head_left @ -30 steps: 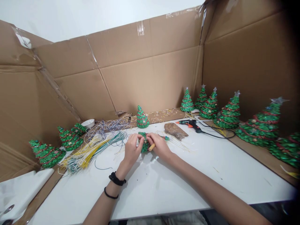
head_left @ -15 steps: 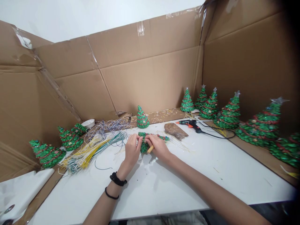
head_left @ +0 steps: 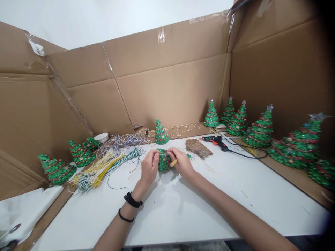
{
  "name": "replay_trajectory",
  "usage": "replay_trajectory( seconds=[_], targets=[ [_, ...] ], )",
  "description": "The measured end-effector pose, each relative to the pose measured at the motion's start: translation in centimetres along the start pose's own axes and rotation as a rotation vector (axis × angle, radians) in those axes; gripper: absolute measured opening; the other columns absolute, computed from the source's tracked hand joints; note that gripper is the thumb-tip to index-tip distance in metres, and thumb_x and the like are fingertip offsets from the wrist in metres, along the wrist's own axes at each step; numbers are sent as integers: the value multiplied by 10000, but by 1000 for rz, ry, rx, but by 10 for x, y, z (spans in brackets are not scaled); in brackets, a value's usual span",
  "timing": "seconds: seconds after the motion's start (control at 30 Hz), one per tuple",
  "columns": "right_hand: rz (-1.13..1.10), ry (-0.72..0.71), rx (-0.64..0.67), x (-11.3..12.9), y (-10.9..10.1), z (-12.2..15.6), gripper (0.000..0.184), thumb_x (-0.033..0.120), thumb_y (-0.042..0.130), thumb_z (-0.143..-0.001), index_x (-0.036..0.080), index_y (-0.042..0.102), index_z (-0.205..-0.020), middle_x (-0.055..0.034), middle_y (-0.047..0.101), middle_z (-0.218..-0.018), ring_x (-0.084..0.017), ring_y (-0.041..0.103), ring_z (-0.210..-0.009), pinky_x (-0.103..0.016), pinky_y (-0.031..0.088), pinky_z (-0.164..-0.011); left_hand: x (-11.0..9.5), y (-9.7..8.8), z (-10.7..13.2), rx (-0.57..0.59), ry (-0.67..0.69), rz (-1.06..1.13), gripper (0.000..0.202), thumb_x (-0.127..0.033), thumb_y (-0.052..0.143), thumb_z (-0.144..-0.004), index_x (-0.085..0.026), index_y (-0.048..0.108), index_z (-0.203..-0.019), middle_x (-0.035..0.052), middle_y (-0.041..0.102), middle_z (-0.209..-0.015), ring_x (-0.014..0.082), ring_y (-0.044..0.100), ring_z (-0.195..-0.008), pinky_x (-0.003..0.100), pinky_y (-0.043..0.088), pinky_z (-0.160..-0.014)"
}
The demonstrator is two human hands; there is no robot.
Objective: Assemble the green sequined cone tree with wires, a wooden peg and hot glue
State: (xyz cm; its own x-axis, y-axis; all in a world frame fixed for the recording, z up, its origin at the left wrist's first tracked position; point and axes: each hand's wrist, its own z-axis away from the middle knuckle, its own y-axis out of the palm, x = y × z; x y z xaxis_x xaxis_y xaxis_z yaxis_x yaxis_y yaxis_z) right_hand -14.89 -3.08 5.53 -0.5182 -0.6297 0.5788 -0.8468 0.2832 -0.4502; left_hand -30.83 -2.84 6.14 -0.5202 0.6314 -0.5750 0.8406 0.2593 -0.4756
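Under my hands a small green Christmas tree with red garland lies on the white table, partly covered by my fingers. A thin light strand is stretched across it from one hand to the other. My left hand pinches the strand's left end between thumb and forefinger. At the other end, my right hand has its fingers closed on the strand and also keeps hold of a tool with a wooden handle; the tool's working end is hidden.
Several finished trees stand along the right, others at the left, and one behind my hands. A glue gun with its cord lies beside a brown slab. Bundled wires spread at left; cardboard walls enclose the table.
My fingertips have moved slightly apart, and the strand between them shows more. Less of the tree shows to the right of my right hand. The whole view has shifted a little.
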Motion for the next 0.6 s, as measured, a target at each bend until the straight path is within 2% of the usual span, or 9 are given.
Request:
replay_trajectory(
  seconds=[0.13, 0.23, 0.6],
  targets=[
    [-21, 6, 4, 2, 2, 1, 193, 269, 371, -936, 210, 543, -873, -36, 632, -822, -172, 581, -774, -274, 429, -686, 0, 2, -4, 26, 81, -19, 131, -303, 489, -890, -208, 569, -847, 28, 596, -855, 179, 510, -837, 295, 385, -722],
    [-22, -10, 10, 4, 4, 2, 196, 266, 373, -933, 207, 549, -872, -36, 632, -799, -169, 574, -752, -272, 423, -678, 2, 2, -6, 20, 75, 4, 118, -305, 555, -855, -208, 583, -796, 26, 587, -826, 183, 501, -830, 289, 388, -691],
    [-12, 23, 6, 2, 4, 2, 205, 273, 367, -934, 214, 556, -882, -34, 637, -813, -175, 577, -756, -277, 424, -682, 4, 4, -6, -9, 61, -4, 137, -284, 557, -859, -208, 599, -754, 14, 579, -774, 173, 495, -774, 296, 382, -685]
  ],
)
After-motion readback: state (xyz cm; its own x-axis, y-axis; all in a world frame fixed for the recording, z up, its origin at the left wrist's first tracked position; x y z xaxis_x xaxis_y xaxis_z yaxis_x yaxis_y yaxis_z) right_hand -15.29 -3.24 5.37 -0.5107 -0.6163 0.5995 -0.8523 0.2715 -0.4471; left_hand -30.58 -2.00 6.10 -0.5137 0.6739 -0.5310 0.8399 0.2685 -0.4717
